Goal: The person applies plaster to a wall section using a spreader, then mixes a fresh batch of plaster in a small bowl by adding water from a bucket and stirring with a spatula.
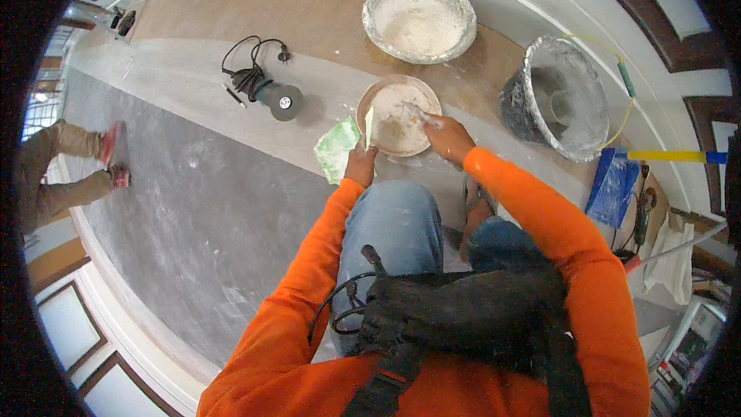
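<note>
A shallow pale bowl (373, 89) of off-white powdery paste (395, 108) sits on the floor before me. My left hand (360, 162) is closed around a pale, thin spreader (370, 120) upright at the bowl's left rim. A white-smeared green sheet (332, 150) lies beside that hand. My right hand (446, 136) grips a coated mixing tool (415, 113) over the paste at the bowl's right side; its tip is hard to make out.
A basin of white powder (418, 19) stands behind, a dirty bucket (515, 93) at right near a blue tray (611, 185). A corded power tool (275, 100) lies left on the floor boards (193, 208). Another person's legs (77, 177) stand at far left.
</note>
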{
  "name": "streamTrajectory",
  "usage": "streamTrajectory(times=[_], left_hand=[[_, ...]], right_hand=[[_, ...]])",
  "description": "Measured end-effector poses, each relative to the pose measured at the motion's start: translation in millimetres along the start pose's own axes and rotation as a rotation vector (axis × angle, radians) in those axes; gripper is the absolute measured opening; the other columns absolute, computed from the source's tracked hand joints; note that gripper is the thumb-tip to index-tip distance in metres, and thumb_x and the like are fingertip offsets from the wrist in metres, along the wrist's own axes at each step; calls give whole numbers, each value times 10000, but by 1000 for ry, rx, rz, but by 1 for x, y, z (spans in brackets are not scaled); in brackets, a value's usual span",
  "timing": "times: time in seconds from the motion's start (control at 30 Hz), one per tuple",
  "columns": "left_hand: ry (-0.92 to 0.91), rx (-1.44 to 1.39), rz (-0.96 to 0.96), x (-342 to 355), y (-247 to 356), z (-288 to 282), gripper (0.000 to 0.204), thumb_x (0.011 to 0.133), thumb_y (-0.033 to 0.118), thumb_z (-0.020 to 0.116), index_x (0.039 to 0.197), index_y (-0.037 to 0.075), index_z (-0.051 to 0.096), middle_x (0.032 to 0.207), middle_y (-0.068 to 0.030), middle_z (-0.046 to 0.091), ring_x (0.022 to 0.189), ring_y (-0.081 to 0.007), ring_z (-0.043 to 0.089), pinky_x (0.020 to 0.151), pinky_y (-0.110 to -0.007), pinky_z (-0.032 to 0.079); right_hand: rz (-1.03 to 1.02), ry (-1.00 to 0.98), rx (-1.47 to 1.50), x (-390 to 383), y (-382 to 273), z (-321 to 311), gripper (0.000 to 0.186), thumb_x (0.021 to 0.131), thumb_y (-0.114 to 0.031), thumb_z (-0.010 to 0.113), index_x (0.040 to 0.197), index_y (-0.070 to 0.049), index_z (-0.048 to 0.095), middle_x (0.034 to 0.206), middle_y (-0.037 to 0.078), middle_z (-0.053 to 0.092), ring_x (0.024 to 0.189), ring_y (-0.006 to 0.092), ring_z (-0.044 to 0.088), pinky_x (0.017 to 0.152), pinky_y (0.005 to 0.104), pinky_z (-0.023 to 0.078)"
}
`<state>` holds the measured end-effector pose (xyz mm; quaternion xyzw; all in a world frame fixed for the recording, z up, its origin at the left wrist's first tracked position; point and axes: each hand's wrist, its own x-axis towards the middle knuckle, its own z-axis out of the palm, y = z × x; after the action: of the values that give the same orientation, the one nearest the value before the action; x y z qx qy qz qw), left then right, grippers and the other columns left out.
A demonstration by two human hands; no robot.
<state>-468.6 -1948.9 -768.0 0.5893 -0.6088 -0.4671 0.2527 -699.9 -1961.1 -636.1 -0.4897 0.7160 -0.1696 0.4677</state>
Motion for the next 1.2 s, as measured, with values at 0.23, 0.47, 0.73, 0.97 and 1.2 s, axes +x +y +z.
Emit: streamTrajectory(times=[0.23,0.47,0.73,0.97,1.2], left_hand=[[169,1,-364,-16,49,-5,899,607,382,842,1244,-21,351,1054,-242,611,984,-343,609,832,-391,495],[-16,303,-328,-18,77,-6,954,591,317,814,1356,161,265,1011,-214,647,951,-389,627,810,-434,519],[-158,405,-278,-21,59,-7,1008,565,384,811,1375,155,256,1007,-214,649,915,-390,637,785,-443,526],[-213,504,-233,-19,60,-10,1026,561,396,814,1374,147,239,967,-203,656,884,-384,645,750,-459,521],[-283,697,-213,-20,67,-13,1020,583,419,795,1388,149,230,977,-180,659,886,-373,648,730,-441,521]], right_hand=[[-197,-24,-159,-42,-8,22,435,845,-298,549,1228,-95,581,1069,239,624,972,394,610,881,422,478],[-181,-135,-260,-25,2,35,473,790,-299,595,1229,-120,587,1043,238,633,952,390,622,860,434,492],[-96,-185,-247,-9,-12,31,450,786,-293,572,1179,-78,615,1034,247,636,960,378,629,874,418,490],[-99,-177,-301,-13,-4,64,365,791,-274,554,1051,-40,659,987,250,647,925,389,640,842,450,502],[-48,-200,-207,-5,-20,43,389,848,-277,529,1167,-75,622,851,224,671,695,303,666,664,387,516]])
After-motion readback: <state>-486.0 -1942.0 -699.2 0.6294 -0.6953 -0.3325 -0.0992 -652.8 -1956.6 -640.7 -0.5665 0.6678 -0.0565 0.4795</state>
